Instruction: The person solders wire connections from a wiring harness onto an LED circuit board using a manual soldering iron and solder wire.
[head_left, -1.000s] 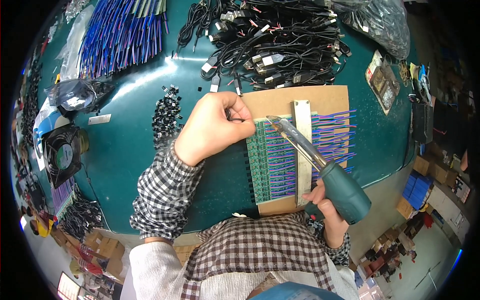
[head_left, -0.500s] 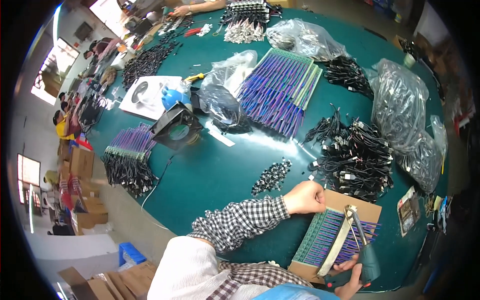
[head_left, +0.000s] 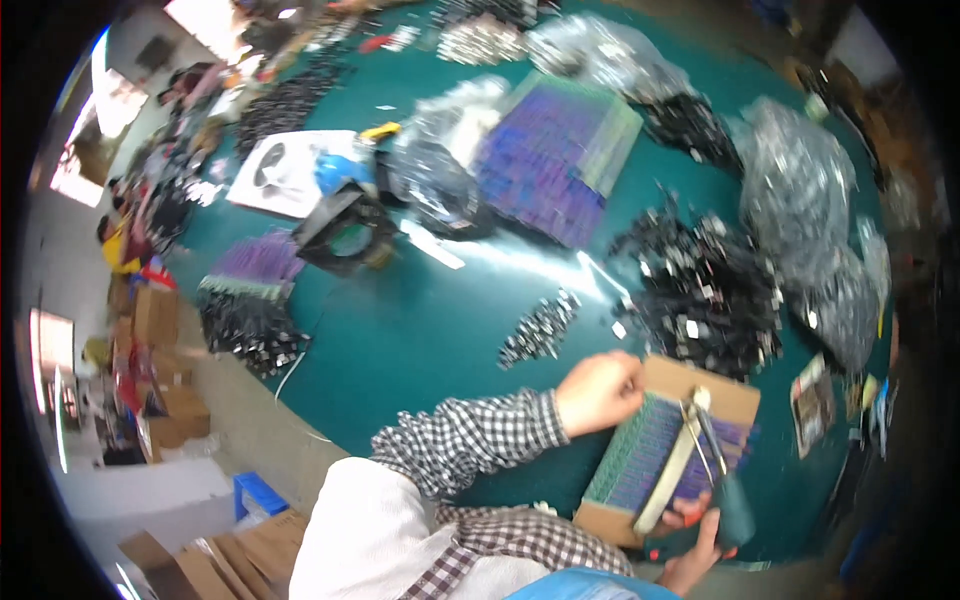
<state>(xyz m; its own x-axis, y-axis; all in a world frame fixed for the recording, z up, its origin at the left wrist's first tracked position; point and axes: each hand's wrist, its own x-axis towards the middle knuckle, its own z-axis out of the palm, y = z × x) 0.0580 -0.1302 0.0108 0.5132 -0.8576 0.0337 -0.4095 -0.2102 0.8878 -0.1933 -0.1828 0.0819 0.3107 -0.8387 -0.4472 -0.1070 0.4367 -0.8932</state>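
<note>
My left hand [head_left: 600, 392] is closed with fingertips pinched, at the upper left corner of a cardboard sheet [head_left: 725, 385]; anything between the fingers is too small or blurred to name. My right hand [head_left: 703, 545] grips a dark green soldering gun [head_left: 735, 512] whose metal nozzle points up over the sheet. On the cardboard lies a panel of green circuit boards [head_left: 622, 462] with rows of purple-blue wires [head_left: 655, 478]. A pale flat bar [head_left: 668, 480] lies slantwise across the wires, with the gun's tip close to its upper end.
Small black-and-silver connectors [head_left: 538, 330] are heaped beyond my left hand. Black cables [head_left: 705, 300] pile up behind the cardboard, beside clear plastic bags [head_left: 795, 190]. Farther off are a larger wired panel [head_left: 555, 150], a black fan [head_left: 345, 235] and another wired bundle [head_left: 250, 300].
The whole view has shifted and blurred, with the table's contents sitting slightly higher. Both hands keep nearly the same places around the cardboard, and the soldering gun stays in the right one.
</note>
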